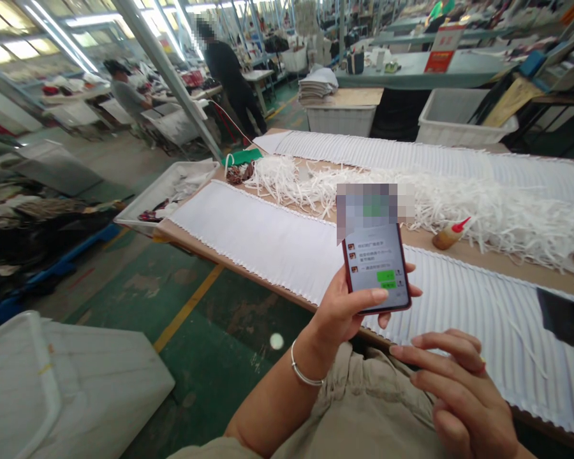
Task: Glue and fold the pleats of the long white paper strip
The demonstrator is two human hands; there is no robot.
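My left hand (344, 299) is wrapped round a smartphone (380, 261), its thumb lying over the lower part of the lit screen. Chat messages show there, and the upper screen is blurred out. Just to the right and below, my right hand (463, 382) hovers near the table edge with its fingers loosely bent and apart, holding nothing. Beneath and beyond both hands lie rows of overlapping white fabric pieces (258, 236) along the table. A heap of white strips (497, 197) runs down the middle, with a small red-capped bottle (449, 234) of amber liquid beside it.
A white bin (143, 197) adjoins the table's left end, and a large pale bin (100, 382) stands at lower left. Something flat and black (567, 315) rests on the fabric at right. A metal post (172, 76) rises behind. Two people (232, 73) are farther back.
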